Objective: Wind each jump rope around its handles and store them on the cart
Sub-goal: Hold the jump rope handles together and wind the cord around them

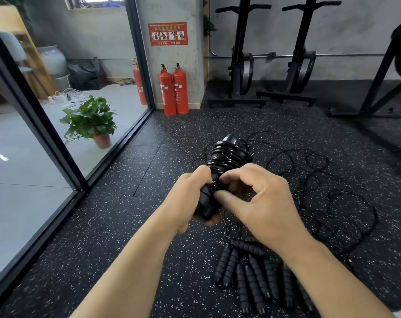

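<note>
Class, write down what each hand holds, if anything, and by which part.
The left hand grips the jump rope by the lower end of its paired handles; the right hand pinches its cord just below the coils.

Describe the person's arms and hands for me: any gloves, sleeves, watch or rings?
Both are bare. The left hand and right hand wear no gloves and no rings that show. The left forearm and right forearm have no sleeves, watch or bands up to the picture's lower edge.
</note>
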### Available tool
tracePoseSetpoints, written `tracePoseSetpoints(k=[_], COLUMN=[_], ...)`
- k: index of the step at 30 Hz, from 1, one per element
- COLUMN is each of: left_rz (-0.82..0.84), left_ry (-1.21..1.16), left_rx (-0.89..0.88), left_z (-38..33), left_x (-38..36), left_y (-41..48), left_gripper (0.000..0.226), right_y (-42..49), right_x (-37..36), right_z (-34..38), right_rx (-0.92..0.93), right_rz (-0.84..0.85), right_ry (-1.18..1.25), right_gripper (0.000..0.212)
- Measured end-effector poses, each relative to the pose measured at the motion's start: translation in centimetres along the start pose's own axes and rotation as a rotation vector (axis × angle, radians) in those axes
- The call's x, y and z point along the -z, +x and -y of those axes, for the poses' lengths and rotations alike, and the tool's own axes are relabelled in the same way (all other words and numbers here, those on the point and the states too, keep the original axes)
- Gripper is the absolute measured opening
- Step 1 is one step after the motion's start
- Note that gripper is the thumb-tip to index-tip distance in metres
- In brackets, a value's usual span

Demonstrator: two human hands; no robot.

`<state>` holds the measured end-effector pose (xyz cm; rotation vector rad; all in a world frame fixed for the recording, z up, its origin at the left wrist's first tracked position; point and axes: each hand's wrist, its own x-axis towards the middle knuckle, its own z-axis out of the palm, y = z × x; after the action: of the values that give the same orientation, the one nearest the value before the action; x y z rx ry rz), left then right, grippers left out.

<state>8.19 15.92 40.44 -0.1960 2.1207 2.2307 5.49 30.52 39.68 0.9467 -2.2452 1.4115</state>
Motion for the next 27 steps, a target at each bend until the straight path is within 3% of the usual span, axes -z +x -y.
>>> tracePoseSetpoints(k=[2,6,9,14,27], left_rz=[-0.002,-0.011,-0.045,-0.083,-0.01], left_ry=[0.037,0.146,0.202,0.225,-0.052], left_rx=[0.028,0.05,0.047,0.057,0.151], left_z=[0.0,0.1,0.5,1.1,-0.1], left_x=[0.1,-0.4,-0.9,-1.7,-2.8], left_y=[0.1,0.1,0.2,0.2,-0.1], left_gripper=[0.037,0.034,0.034,0.039,0.035], right_y=[0.3,0.4,0.4,0.4,-0.2], right_x=[0.6,0.9,0.9,1.1,2.9], right_z=[-0.2,-0.6,-0.5,0.1,-0.9], right_rx=[0.015,0.06,0.034,0.01,0.083], right_rz=[0.055,0.077,0.156,0.256,0.108], right_ry=[0.01,-0.254,-0.435,-0.513,-0.455], right_gripper=[0.013,0.007,0.016,0.022,0.024])
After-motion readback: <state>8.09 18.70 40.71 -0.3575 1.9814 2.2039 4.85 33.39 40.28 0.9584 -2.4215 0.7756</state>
